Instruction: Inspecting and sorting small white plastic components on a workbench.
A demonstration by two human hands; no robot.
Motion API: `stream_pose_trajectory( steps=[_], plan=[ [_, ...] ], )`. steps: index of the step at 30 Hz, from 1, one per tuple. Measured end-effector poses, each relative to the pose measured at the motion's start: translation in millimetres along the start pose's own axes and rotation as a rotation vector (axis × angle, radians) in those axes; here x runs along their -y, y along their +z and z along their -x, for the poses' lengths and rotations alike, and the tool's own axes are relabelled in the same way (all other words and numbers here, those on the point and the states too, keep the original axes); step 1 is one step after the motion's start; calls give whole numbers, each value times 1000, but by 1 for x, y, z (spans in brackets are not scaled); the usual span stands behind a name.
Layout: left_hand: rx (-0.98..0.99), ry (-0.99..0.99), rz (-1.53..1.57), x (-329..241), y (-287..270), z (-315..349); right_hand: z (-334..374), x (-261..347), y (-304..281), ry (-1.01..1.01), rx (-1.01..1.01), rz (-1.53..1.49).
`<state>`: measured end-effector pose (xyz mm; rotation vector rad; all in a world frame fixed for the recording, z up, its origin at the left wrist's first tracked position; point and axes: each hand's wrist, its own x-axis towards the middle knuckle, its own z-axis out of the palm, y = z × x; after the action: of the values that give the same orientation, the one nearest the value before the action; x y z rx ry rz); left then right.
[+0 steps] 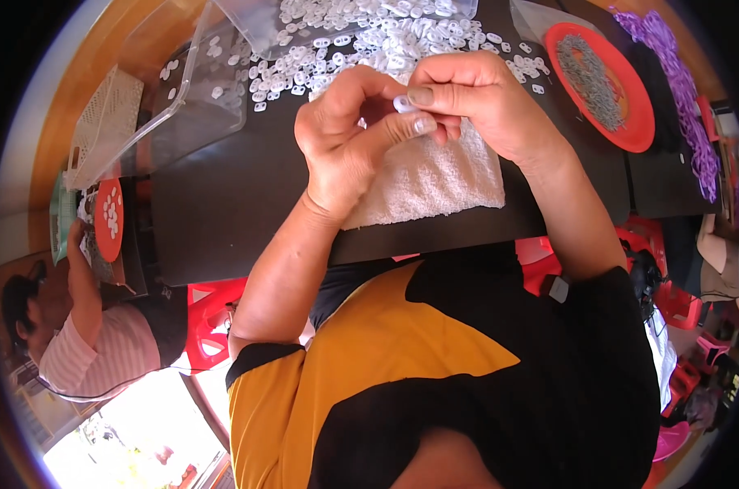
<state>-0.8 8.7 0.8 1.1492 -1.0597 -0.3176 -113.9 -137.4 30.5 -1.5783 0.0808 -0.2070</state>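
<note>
A small white oval plastic piece with a dark hole is held between my two hands, above a white towel on the dark table. My left hand closes on it from one side with thumb and fingers. From the other side my right hand pinches it, the thumb lying on its top edge. Fingers cover part of the piece, and I cannot make out whether anything else is in the grip. Just beyond my hands spreads a heap of similar white oval pieces.
A red plate of small grey metal bits sits at the far right, beside a purple cord bundle. On the left stand a clear plastic bin and a white basket. A seated person works at another red plate.
</note>
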Motion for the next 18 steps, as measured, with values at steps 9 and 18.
stream_pose_trajectory(
  steps=[9,18],
  plan=[
    [-202,-158,192,-16,-8,-13,-11,-10,-19,-131,-345,285],
    [-563,178,-642,-120,-103,-81,-8,-12,-40,-127,-324,1079]
  ],
)
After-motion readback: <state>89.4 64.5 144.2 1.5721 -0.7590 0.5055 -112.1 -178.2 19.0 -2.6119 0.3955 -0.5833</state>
